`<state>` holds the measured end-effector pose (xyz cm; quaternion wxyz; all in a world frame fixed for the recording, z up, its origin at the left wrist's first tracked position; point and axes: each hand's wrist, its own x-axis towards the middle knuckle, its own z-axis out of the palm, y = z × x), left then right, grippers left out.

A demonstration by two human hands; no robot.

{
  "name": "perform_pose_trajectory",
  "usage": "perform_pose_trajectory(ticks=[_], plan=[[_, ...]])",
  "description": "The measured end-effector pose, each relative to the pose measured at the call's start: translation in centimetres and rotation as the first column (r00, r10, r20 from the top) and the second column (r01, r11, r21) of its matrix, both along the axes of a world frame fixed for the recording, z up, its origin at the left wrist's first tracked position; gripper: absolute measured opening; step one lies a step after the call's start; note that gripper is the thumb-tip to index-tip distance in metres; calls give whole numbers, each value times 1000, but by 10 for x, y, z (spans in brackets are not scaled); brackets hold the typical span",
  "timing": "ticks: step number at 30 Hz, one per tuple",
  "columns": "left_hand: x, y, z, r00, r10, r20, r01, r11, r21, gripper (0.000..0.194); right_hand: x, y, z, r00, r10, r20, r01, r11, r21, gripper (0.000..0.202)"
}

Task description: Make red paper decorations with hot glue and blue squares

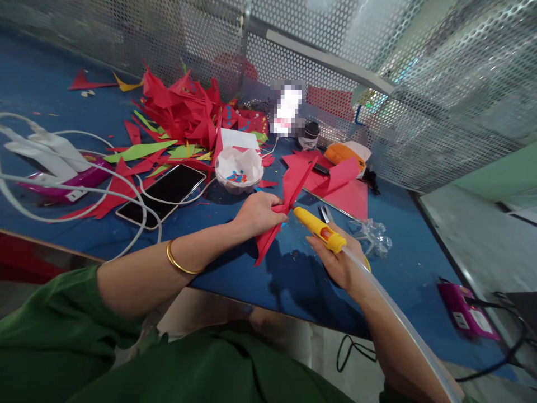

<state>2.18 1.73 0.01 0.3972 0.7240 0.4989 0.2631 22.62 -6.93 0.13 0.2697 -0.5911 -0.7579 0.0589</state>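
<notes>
My left hand (260,212) pinches a folded red paper piece (297,182) at its narrow middle, above the blue table. In my right hand (338,260) is a yellow glue gun (316,225), its tip at the pinched fold; whether it touches cannot be made out. A long clear glue stick (394,308) runs out of the gun's back along my forearm. Behind my right fingers show metal blades and a bit of yellow handle, apparently scissors (325,214). A white-lined bowl (226,159) with small blue and red bits stands beyond my left hand.
Red paper scraps (184,112) are heaped at the back left. A dark phone (163,196) and white cables (121,196) lie left. Red sheets (350,196) and crumpled clear plastic (373,238) lie right. A purple power strip (467,313) sits far right. Perforated metal mesh (293,61) borders the back.
</notes>
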Motion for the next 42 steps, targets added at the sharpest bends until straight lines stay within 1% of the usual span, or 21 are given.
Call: perform_pose_trajectory(ticks=[9,14,24,27,30,32,33,35,37,39,40,42], plan=[[-1,0,1,1000,-10,5,10,1000,-10,11,-3,-1,4,1000,-5,28,5,1000,11,39],[0,0,2,1000,-2,-20,2,1000,7,9,-3,-1,5,999,-10,38,10,1000,13,41],[-1,1,1,999,12,37,-12,1000,-4,9,-3,-2,6,998,-1,61,2,1000,-19,41],[-1,2,-1,999,10,52,-10,1000,-14,10,-1,-1,3,1000,-20,13,20,999,-26,39],[0,3,-3,998,22,65,-20,999,-26,12,2,2,-1,988,-51,-147,39,996,-82,38],[0,3,-5,997,27,79,-23,999,-42,13,3,5,-1,948,-63,-312,6,984,-179,40],[0,4,-5,996,28,88,-23,998,-52,13,3,7,0,912,-68,-403,-28,974,-226,42],[0,4,-6,993,29,112,-21,997,-71,13,3,10,6,812,-86,-578,-114,947,-301,45],[-1,5,-6,990,33,134,-24,997,-74,13,4,14,15,702,-118,-702,-189,920,-344,45],[-2,6,-6,989,43,140,-35,997,-66,13,7,19,24,625,-146,-767,-263,885,-383,43],[-2,7,-6,989,49,138,-41,997,-64,12,9,22,28,606,-156,-780,-304,861,-408,42],[-3,7,-5,989,51,140,-42,997,-71,11,15,28,34,603,-164,-781,-374,806,-459,41]])
